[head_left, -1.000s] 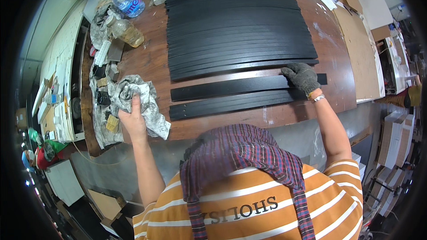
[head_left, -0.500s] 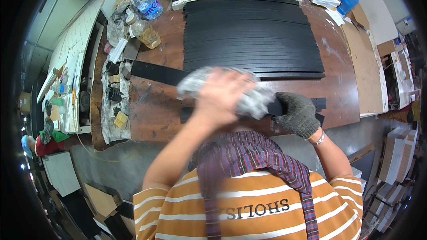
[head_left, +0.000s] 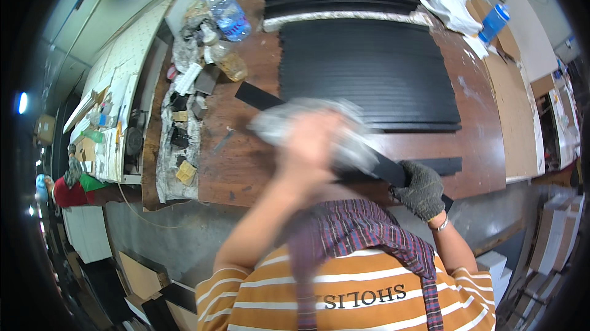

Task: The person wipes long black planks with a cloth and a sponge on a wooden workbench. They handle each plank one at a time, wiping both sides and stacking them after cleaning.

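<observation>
Head view: grey-white cloth (head_left: 353,116) pressed on a slanted black strip (head_left: 389,168)

Landmark: the broad row of black strips (head_left: 369,73) on the brown table (head_left: 236,174). The gripped strip slanted across the row's near side, its far end just left of the row. Whether it touched the row, could not tell.

Risks, my judgement: the far end had no hand on it, so an uneven push through the cloth could have swung it into the row and scuffed a face or shifted its edge. A weak hold at the near end could have let it slip. A loose black strip (head_left: 441,165), lying nearer the wearer than the row, could have been knocked too.

Hands: left hand (head_left: 313,140), bare, lay over the cloth atop the strip; blurred, so finger spread and grip could not be told. Right hand (head_left: 421,190), grey-gloved, was closed around the strip's near end, below the row's right part.
</observation>
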Demonstrator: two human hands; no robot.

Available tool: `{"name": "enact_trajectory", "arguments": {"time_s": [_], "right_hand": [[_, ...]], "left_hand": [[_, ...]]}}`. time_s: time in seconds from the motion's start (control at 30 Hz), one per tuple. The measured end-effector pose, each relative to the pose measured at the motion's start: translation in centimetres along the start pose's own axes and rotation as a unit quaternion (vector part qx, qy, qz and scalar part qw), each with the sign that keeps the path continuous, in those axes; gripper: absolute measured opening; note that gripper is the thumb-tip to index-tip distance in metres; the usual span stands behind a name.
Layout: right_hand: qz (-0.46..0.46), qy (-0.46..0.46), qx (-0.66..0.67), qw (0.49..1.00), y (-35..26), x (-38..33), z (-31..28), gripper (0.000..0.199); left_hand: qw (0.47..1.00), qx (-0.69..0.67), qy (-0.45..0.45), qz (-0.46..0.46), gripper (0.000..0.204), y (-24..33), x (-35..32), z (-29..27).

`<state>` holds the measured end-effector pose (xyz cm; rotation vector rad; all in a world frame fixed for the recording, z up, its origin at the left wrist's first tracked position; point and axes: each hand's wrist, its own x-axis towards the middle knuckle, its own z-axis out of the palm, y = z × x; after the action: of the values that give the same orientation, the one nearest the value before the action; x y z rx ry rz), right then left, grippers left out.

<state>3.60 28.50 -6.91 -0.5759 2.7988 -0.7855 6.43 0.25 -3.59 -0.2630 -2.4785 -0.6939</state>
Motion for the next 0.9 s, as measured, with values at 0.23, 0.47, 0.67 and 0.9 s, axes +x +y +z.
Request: {"name": "enact_trajectory", "arguments": {"time_s": [0.23,0.47,0.67,0.9], "right_hand": [[-0.006,0.001,0.022,1.0,-0.3,-2.5,-0.8,0.042],[-0.001,0.079,0.02,0.997,-0.1,-2.9,0.4,0.053],[-0.066,0.106,0.195,0.973,-7.0,3.1,3.2,0.059],[-0.286,0.092,0.128,0.945,-11.1,3.3,-3.2,0.032]], "left_hand": [[0.99,0.125,0.017,0.059,0.041,-9.7,-0.6,-2.1],[0.825,-0.298,0.336,-0.343,0.025,-15.5,0.2,-7.0],[0.529,-0.77,0.178,-0.309,0.037,-0.1,5.9,0.6],[0.864,-0.478,-0.069,-0.145,0.026,2.2,12.3,-8.2]]}}
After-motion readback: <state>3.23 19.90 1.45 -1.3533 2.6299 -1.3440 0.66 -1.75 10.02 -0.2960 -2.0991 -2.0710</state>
